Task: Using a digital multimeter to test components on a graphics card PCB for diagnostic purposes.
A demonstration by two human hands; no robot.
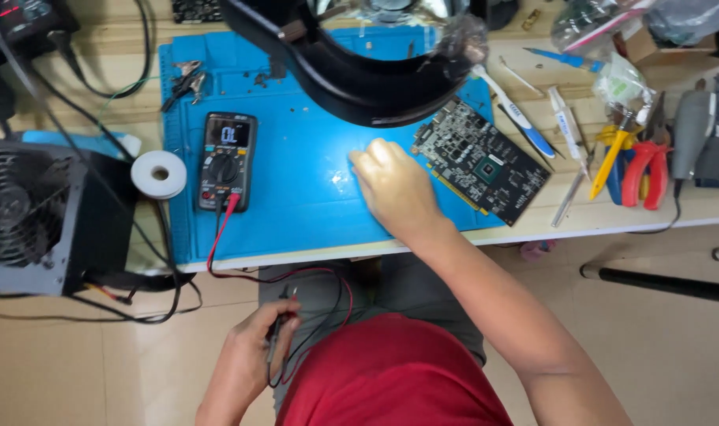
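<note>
Black probes [277, 335] gripped in left hand [253, 355]; right hand [395, 185], flat, empty, beside circuit board [482, 162].

A black multimeter [226, 162] lies on the blue mat [312, 197], left of centre; its small rectangular screen [230, 133] at the top glows pale grey-blue with dark digits. At the tabletop's far right corner sit a clear plastic bag [584, 20] and a brown cardboard box [651, 43]. A dark device [20, 16] at the top left shows small red lit marks.
</note>
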